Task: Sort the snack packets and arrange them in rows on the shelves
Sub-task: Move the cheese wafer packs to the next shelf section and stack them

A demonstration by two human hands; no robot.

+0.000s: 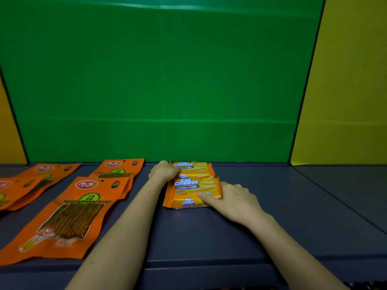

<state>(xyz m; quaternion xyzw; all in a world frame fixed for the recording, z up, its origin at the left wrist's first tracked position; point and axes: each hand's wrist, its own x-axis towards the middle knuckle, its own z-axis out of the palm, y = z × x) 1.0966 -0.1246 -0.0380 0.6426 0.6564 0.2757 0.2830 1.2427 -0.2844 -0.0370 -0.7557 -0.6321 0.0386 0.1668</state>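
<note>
Two yellow Cal Cheese wafer packets lie one behind the other on the dark shelf (209, 233). The rear wafer packet (195, 169) sits against the green back wall, and my left hand (164, 171) grips its left end. The front wafer packet (191, 192) lies just before it, and my right hand (234, 200) holds its right end, with a finger pressed on its front edge. Several orange stick-snack pouches lie flat to the left, the nearest pouch (69, 218) at the shelf's front.
A green back wall (163, 80) and yellow side panels (347, 91) close in the shelf. More orange pouches (118, 169) lie at the back and at the far left (25, 185). The shelf's front lip runs below my forearms.
</note>
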